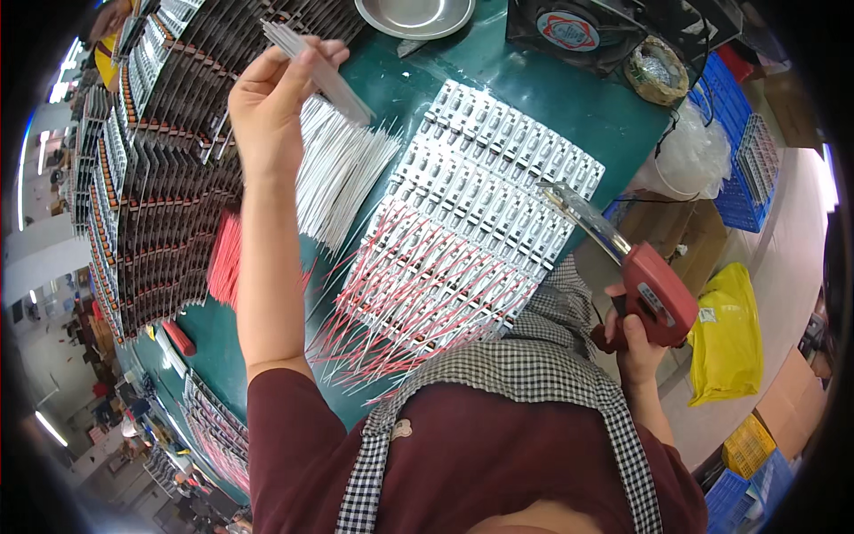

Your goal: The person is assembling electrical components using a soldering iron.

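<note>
My left hand [283, 98] is raised over the far left of the table, its fingers closed round a small bundle of white wires [334, 87], partly blurred. Below it lies a thick pile of white wires [342, 178]. In my right hand [636, 343] is a red soldering gun [656, 294], held by its handle. Its metal nozzle points to the upper left, over the right side of a panel of small white circuit boards [498, 169]. Red and white wires [400, 303] stick out from the nearer rows, while the farther rows have none.
Stacked boards [151, 196] rise along the left, beside a bundle of red wires [226, 258]. A metal dish [416, 16], a black fan [569, 34] and a roll of tape [656, 71] stand at the back. Right of the table are a blue crate [743, 191] and a yellow bag [728, 334].
</note>
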The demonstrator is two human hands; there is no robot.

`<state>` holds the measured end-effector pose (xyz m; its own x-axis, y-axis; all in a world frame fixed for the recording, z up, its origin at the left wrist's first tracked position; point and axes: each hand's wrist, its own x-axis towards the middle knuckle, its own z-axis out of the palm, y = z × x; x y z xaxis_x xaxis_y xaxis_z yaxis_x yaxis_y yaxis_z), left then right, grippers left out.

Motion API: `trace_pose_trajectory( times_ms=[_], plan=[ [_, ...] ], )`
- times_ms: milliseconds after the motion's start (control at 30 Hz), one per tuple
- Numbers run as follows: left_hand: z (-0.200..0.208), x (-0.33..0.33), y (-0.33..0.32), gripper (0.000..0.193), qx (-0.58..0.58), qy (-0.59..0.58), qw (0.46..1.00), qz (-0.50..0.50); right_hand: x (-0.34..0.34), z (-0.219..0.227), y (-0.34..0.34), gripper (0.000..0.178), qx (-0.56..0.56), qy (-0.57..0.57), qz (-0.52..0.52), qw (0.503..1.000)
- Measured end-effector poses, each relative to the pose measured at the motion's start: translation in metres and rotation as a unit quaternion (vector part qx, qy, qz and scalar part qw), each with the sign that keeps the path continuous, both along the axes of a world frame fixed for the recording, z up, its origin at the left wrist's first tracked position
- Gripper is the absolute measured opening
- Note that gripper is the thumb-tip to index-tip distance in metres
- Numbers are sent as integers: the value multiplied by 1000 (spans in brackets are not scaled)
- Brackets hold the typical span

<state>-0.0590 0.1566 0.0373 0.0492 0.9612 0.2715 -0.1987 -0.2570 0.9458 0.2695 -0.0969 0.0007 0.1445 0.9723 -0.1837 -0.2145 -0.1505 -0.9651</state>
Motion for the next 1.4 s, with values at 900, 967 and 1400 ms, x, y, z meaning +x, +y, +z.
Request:
trace_pose_trajectory(
  times_ms=[900,967,1400],
  plan=[
    [13,89,-100,17,-410,30,744,-528,0,8,77,51,326,-315,130,882],
    [14,91,-102,16,-423,23,742,-521,-1,6,78,50,327,-365,147,859],
    [20,43,-86,11,-342,82,884,-310,-13,17,71,46,240,-483,77,839]
  ],
)
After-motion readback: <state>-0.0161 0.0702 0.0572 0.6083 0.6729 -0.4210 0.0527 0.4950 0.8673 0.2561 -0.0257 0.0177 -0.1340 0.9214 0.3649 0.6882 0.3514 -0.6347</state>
